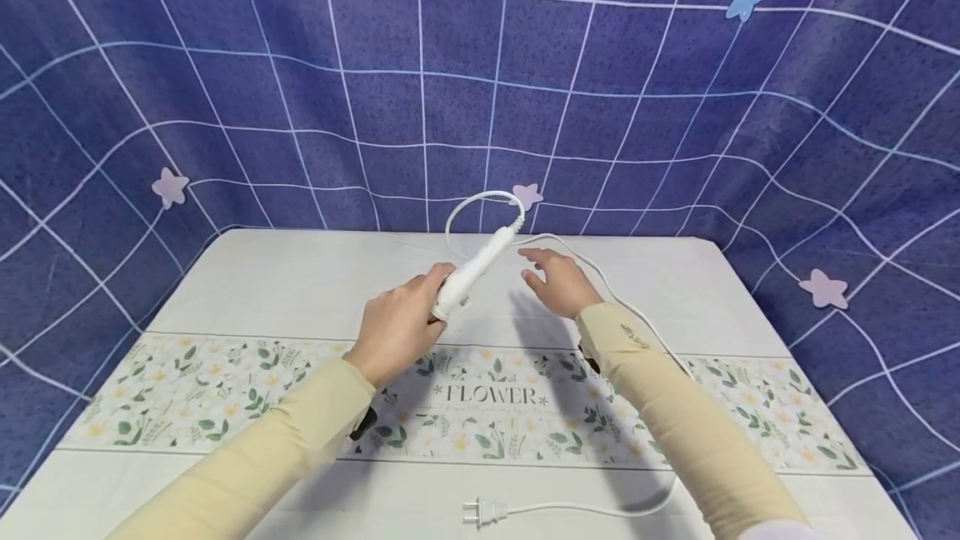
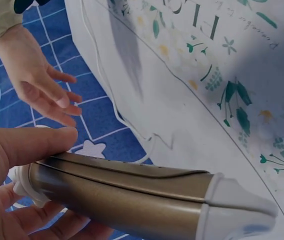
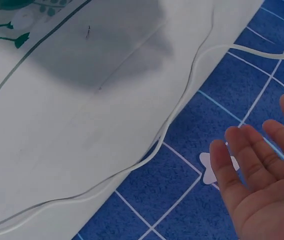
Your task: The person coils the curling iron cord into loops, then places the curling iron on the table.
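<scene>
A white-handled curling iron [image 1: 474,272] is held above the table in my left hand [image 1: 397,327], its handle pointing up and to the right in the head view. In the left wrist view the gold-brown barrel [image 2: 122,187] lies between thumb and fingers, and its white tip [image 2: 237,207] points right. The fingers grip the barrel close to the handle. My right hand [image 1: 558,282] is to the right of the handle, held over the table with fingers spread and nothing in it. In the right wrist view the palm [image 3: 272,200] and extended fingers show.
The white cord [image 1: 622,294] loops up from the handle, runs along the table's right side under the right arm, and ends at a two-pin plug [image 1: 491,512] by the near edge. A flower-patterned band [image 1: 210,390] crosses the white table [image 1: 300,273]. Blue gridded cloth [image 1: 465,107] surrounds it.
</scene>
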Demonstrator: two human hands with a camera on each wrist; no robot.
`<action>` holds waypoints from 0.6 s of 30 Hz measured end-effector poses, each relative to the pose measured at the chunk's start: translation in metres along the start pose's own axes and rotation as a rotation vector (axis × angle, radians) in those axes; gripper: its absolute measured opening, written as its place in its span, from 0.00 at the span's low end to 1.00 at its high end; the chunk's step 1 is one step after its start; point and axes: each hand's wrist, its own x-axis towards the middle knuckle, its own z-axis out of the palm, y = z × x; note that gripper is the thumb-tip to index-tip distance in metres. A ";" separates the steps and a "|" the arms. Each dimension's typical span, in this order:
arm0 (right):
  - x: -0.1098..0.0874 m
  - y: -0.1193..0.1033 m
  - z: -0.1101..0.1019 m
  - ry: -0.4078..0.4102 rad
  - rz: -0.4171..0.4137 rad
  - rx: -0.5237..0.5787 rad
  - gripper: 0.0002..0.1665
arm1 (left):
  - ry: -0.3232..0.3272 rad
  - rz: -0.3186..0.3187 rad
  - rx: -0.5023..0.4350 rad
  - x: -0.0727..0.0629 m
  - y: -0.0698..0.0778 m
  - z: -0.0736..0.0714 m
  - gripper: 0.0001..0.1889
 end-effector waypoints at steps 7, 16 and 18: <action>0.011 0.001 0.007 -0.046 0.000 -0.024 0.27 | 0.011 0.008 0.004 0.005 0.000 -0.002 0.36; 0.018 -0.006 0.017 -0.071 -0.021 -0.069 0.26 | 0.029 0.042 0.010 0.010 0.002 -0.005 0.37; 0.020 -0.009 0.020 -0.070 -0.028 -0.089 0.26 | 0.037 0.054 0.011 0.011 0.003 -0.005 0.37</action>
